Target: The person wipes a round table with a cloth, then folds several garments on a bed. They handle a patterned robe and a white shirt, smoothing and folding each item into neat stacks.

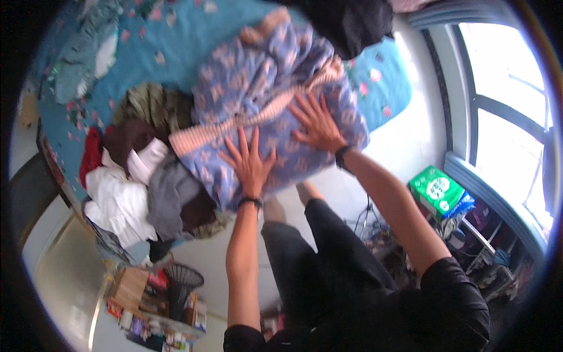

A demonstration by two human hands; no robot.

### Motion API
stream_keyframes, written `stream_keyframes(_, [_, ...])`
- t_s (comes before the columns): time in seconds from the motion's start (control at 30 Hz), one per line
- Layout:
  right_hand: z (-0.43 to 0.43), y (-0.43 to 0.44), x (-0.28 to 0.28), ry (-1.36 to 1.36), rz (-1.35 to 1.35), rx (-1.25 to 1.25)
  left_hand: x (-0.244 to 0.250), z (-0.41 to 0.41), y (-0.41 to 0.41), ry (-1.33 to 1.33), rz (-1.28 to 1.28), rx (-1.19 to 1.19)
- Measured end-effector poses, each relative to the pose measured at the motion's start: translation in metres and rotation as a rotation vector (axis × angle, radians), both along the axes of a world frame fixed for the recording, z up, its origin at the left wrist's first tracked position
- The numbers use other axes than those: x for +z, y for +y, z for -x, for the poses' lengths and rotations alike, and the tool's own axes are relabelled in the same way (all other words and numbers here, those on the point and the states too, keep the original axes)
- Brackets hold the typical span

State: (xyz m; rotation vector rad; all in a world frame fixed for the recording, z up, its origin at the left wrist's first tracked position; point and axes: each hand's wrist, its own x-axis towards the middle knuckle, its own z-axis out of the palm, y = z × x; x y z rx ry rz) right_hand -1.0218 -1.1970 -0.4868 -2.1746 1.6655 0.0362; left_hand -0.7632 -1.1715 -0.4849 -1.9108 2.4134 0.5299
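A blue-purple patterned plush garment (303,149) with pink ribbed trim (211,133) lies on the bed's near edge, its upper part bunched up beyond the trim. My left hand (248,165) rests flat on its lower section, fingers spread. To the right, my right hand (319,125) presses on the same cloth, palm down, with the fingers apart and the tips close to the ribbed band. Neither hand grips anything. Part of the near side of the garment hangs toward the floor.
On the teal floral bedsheet (176,48), a heap of clothes lies left, including a white garment (118,202) and a grey one (169,189). Black cloth (352,26) sits at the far side. A green package (440,191) tops a rack at right. A dark mesh basket (180,286) stands lower left.
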Motion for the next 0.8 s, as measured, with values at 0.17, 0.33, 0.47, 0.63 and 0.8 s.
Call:
stream_keyframes(0.17, [0.047, 0.051, 0.061, -0.045, -0.126, 0.137, 0.075, -0.059, 0.059, 0.005, -0.278, -0.198])
stream_keyframes(0.33, [0.060, 0.078, 0.085, 0.253, -0.247, 0.302, 0.052, -0.074, 0.083, -0.294, -0.101, -0.336])
stream_keyframes(0.47, [0.068, 0.103, 0.038, 0.123, 0.120, 0.161, 0.047, -0.080, 0.082, -0.133, -0.129, -0.282])
stream_keyframes(0.63, [0.082, 0.117, 0.068, -0.038, 0.006, 0.085, 0.065, -0.090, 0.095, 0.146, -0.126, -0.161])
stream_keyframes(0.8, [0.091, 0.135, 0.200, -0.172, -0.133, 0.119, 0.223, -0.094, 0.100, 0.280, -0.438, -0.053])
